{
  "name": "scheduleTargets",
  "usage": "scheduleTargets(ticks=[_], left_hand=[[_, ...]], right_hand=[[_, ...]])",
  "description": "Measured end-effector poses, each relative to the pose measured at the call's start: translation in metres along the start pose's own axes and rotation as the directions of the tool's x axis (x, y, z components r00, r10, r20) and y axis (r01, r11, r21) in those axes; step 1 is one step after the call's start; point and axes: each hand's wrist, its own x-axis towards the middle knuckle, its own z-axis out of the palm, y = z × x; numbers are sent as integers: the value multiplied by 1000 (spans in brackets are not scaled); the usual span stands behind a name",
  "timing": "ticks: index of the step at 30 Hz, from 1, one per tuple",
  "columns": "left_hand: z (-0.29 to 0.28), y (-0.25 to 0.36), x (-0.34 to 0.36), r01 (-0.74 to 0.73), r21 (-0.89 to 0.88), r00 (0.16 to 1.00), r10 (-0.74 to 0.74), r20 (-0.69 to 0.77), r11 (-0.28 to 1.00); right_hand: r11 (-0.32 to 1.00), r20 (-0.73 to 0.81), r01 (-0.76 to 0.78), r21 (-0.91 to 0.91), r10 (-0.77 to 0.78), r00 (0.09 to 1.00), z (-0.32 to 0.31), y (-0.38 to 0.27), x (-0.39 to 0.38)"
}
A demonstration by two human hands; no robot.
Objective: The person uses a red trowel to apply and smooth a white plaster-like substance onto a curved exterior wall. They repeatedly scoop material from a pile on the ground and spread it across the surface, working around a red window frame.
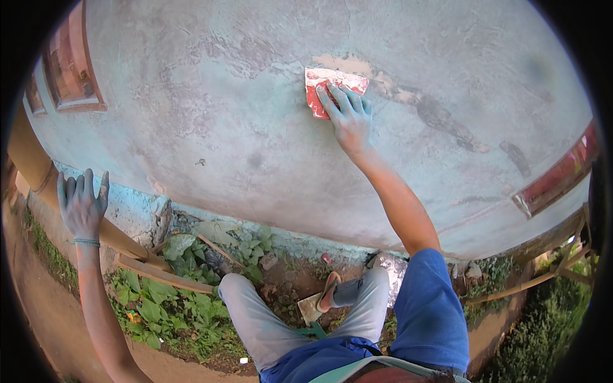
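My right hand (pixel 350 121) is closed on a red putty spreader (pixel 315 102), its upper edge coated with pale filler. The spreader lies against the grey-blue plastered wall (pixel 255 153), just below a tan patch of filler (pixel 345 64). From that patch a dark, rough streak (pixel 440 118) runs down to the right. My left hand (pixel 83 204) is at the far left with its fingers stretched out over a bamboo pole (pixel 121 239); whether it presses on the pole I cannot tell. Both hands are dusted blue-grey.
Red-framed windows (pixel 70 60) are at the upper left and the right edge (pixel 559 175). Below me, leafy plants (pixel 153 300) grow along the wall's foot. My sandalled foot (pixel 329 290) shows beneath my legs. More bamboo poles (pixel 511 287) stand at the right.
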Motion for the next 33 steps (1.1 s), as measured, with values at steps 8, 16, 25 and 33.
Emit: scheduleTargets(ticks=[8, 16, 25, 33], left_hand=[[0, -2, -4, 4, -7, 999, -4, 33, 1000], [-3, 1, 0, 15, -1, 998, -15, 57, 1000], [-1, -1, -1, 3, 14, 999, -4, 43, 1000], [-4, 0, 3, -8, 17, 1000, 8, 8, 1000]], right_hand=[[1000, -101, 8, -19, -10, 995, -3, 6, 22], [999, 16, -6, 35, 6, 1000, 0, -6, -19], [987, -135, -143, -70, 132, 982, -22, 35, 7], [993, -42, -117, -21, 116, 992, -14, 24, -22]])
